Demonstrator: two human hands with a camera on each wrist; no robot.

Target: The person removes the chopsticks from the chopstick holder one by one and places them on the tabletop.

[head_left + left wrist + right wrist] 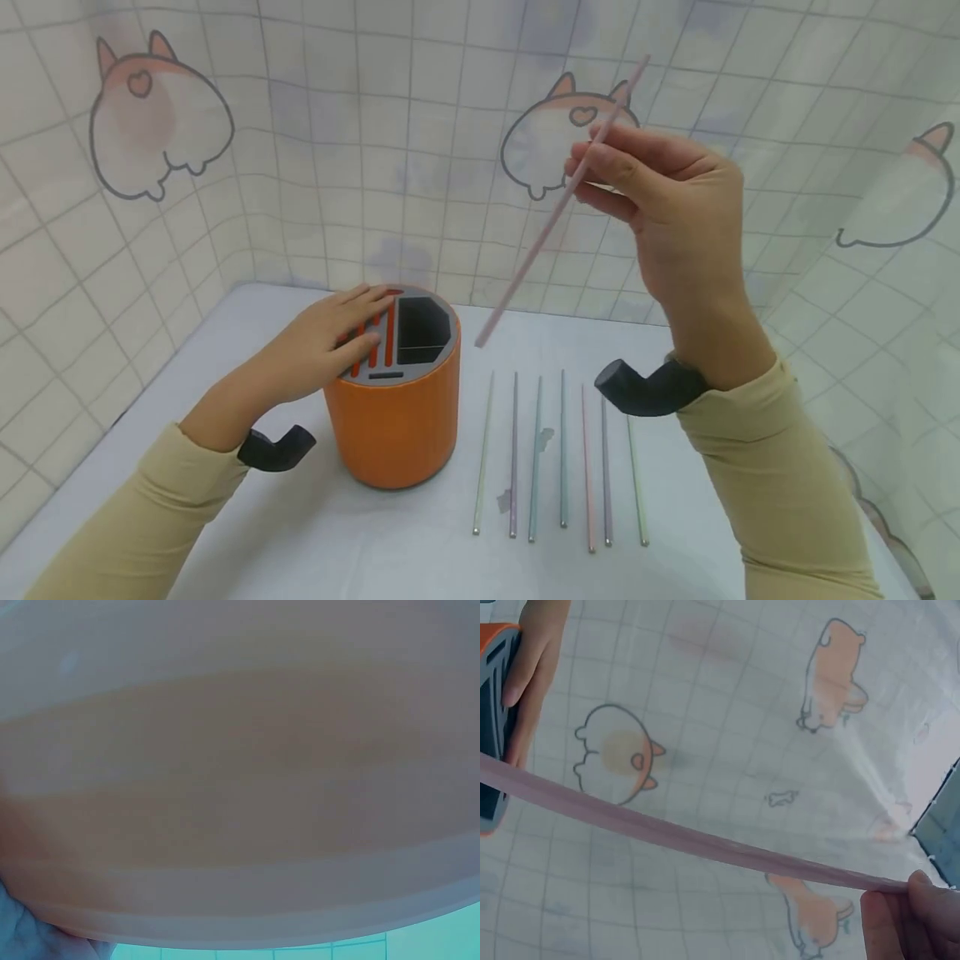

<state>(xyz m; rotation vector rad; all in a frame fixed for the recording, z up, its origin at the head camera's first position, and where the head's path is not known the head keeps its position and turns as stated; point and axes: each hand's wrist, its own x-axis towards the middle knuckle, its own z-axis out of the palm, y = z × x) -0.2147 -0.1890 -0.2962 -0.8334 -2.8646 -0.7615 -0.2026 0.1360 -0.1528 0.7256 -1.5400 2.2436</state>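
Beige-sleeved right hand (675, 217) pinches a slim pink stick (558, 208) in its fingers, raised over the white tabletop (300, 533); left hand (318, 350) rests flat-fingered on the orange cylindrical holder (393, 425).

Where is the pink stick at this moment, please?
In the head view, the pink stick is in the air, pinched by the right hand, its lower end above the table, just right of the orange holder.

Our left wrist view gives us only a blurred peach surface, too close to identify; our left hand (324, 342) covers part of the orange cylindrical holder's grey slotted top (420, 333); the right wrist view crops the long pink stick (705, 844).
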